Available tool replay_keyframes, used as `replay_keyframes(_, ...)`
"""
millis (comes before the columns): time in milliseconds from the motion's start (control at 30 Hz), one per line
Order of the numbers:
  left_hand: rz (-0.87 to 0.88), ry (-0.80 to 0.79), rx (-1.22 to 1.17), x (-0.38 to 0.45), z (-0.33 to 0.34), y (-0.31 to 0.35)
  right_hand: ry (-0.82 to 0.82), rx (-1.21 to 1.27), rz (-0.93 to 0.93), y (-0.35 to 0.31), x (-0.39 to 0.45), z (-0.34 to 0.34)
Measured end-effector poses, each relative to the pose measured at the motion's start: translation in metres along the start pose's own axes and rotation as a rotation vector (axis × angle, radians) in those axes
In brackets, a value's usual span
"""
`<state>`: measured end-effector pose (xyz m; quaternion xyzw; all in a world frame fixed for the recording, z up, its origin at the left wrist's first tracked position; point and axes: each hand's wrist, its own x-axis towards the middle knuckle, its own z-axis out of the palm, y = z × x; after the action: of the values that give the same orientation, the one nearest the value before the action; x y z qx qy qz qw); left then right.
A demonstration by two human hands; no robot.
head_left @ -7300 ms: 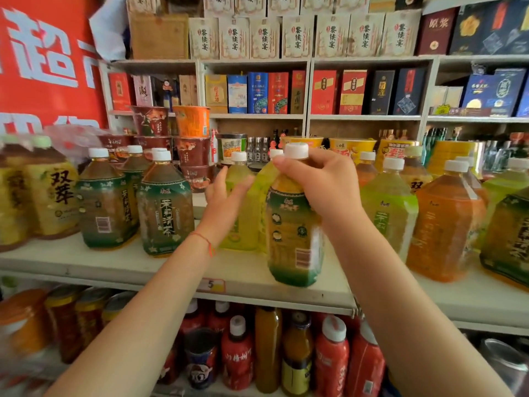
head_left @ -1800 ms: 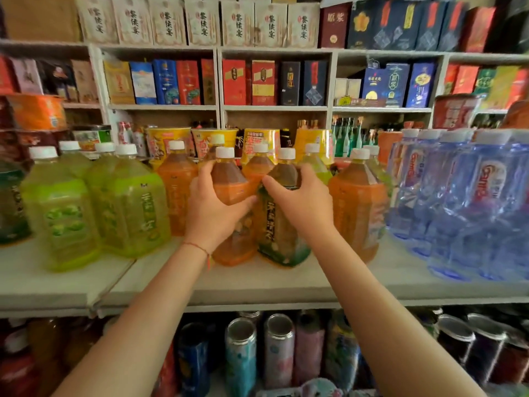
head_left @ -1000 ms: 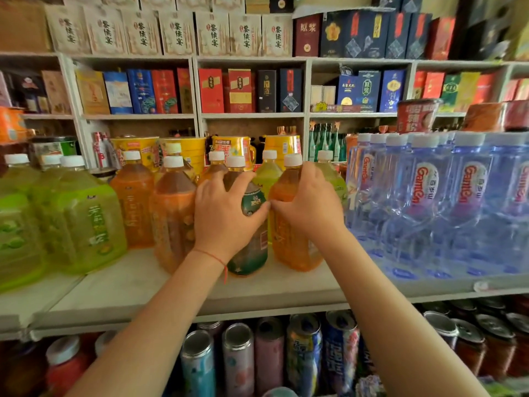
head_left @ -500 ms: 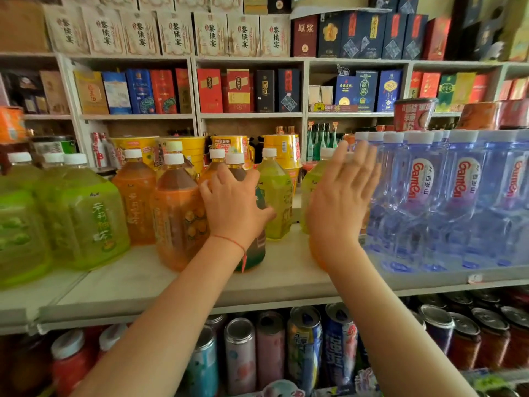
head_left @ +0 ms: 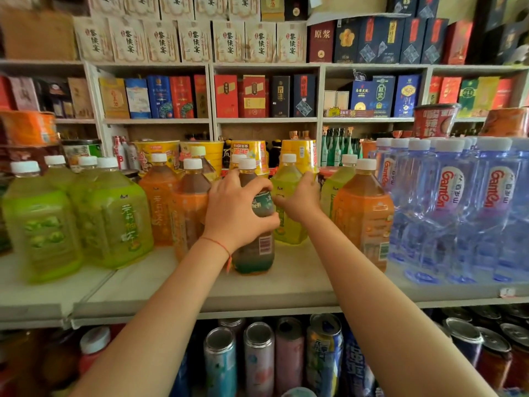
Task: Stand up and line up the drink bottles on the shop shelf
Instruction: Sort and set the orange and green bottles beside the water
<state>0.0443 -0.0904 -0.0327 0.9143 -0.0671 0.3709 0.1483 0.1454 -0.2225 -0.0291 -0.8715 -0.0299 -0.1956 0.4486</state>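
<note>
My left hand (head_left: 233,209) grips a dark tea bottle with a green label (head_left: 257,247), upright near the front of the white shelf (head_left: 257,293). Just behind and to its right, my right hand (head_left: 300,200) holds a yellow-green bottle (head_left: 289,224), fingers curled round its shoulder. An orange bottle (head_left: 363,213) stands alone to the right, and two orange-brown bottles (head_left: 186,213) stand to the left of my left hand. Further left are large light-green tea bottles (head_left: 114,216).
Clear blue water bottles (head_left: 452,207) crowd the right end of the shelf. Yellow noodle cups (head_left: 249,153) and small green bottles stand behind the drinks. Cans (head_left: 257,356) fill the lower shelf. Boxed goods line the back wall shelves.
My right hand has left the orange bottle, which now stands at the right, and has closed on the yellow-green bottle behind. My left hand keeps its hold on the dark tea bottle.
</note>
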Motion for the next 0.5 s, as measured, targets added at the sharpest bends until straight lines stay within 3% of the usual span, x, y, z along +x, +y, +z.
replay_keyframes(333, 0.005, 0.082, -0.047, 0.002, 0.004, 0.002, 0.035, -0.213, -0.083, -0.003, -0.042, -0.014)
replay_keyframes(500, -0.004, 0.086, -0.062, 0.002, 0.003, 0.003, 0.208, -0.268, -0.228, 0.001, -0.086, -0.023)
